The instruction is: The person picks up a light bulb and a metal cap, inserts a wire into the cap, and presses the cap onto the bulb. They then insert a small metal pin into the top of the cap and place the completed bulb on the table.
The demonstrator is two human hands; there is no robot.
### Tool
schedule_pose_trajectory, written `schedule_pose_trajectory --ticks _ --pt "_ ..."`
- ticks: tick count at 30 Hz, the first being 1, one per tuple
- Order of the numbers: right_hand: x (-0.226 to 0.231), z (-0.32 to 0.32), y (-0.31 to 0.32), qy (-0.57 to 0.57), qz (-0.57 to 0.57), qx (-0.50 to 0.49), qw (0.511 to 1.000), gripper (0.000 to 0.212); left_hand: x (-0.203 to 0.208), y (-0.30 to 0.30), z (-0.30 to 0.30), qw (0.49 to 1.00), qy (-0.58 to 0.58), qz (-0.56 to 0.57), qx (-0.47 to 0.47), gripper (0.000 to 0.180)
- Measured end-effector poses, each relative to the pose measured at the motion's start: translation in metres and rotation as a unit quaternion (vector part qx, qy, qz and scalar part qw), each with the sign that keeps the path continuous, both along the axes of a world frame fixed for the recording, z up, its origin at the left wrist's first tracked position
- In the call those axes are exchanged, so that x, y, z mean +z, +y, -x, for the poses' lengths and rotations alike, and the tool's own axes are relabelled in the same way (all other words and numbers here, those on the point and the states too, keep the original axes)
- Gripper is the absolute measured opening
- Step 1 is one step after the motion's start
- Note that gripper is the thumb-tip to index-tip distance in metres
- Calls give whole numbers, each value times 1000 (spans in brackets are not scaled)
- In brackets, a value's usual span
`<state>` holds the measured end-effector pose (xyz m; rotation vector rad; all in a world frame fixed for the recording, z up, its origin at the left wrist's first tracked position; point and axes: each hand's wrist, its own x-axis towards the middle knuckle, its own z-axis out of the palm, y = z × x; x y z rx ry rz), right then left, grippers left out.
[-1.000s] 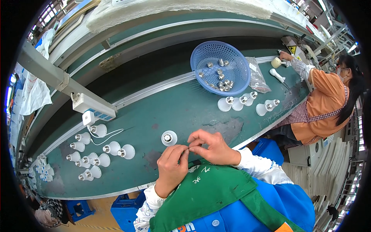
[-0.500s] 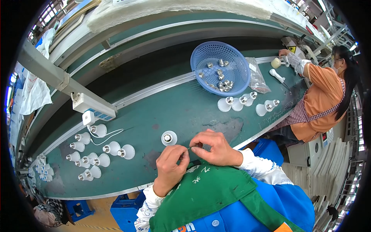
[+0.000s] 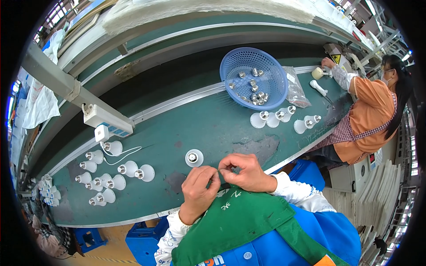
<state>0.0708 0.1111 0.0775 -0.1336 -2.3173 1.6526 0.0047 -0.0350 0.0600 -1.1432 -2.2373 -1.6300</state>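
Note:
My left hand (image 3: 199, 188) and my right hand (image 3: 244, 172) meet fingertip to fingertip above the bench's near edge. Thumb and forefinger are pinched together on each. Something small and dark may sit between the fingertips, too small to name. Just beyond them, a white lamp housing (image 3: 194, 158) stands on the green bench with its metal cap facing up. To the left, several more white lamp housings (image 3: 144, 173) with silvery caps rest in loose rows.
A blue plastic basket (image 3: 224, 66) holds several metal caps at the back. Beside it lie a clear plastic bag (image 3: 296, 93) and white lamp housings (image 3: 258, 119). At left is a power strip (image 3: 106, 120) with a white cable. A co-worker in orange (image 3: 372, 106) works at right.
Both hands have shifted very slightly, still pinched together. At far right, the co-worker's arm has moved a little. The lamp housings near me stay in place.

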Motion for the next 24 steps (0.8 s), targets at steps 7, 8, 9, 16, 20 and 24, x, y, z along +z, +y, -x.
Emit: schedule_pose_trajectory --ticks 7,8,9,16,20,24 --pt "-6 -5 -12 -95 144 -61 983 4 -13 1 -4 1000 -7 -3 20 22" --pt "-10 -5 -11 -109 178 -60 976 4 -18 -2 -2 1000 -14 -1 10 23" --pt "-15 -4 -9 -123 213 -61 967 4 -22 -5 0 1000 -14 0 9 23" --pt "-39 4 -3 -159 231 -67 957 8 -113 -41 18 960 -206 163 99 78" --pt "-52 11 -5 -150 175 -82 970 7 -139 -20 25 964 -235 96 83 72" --pt "-55 16 -9 -112 132 -85 981 8 -152 -14 36 970 -233 39 57 57"
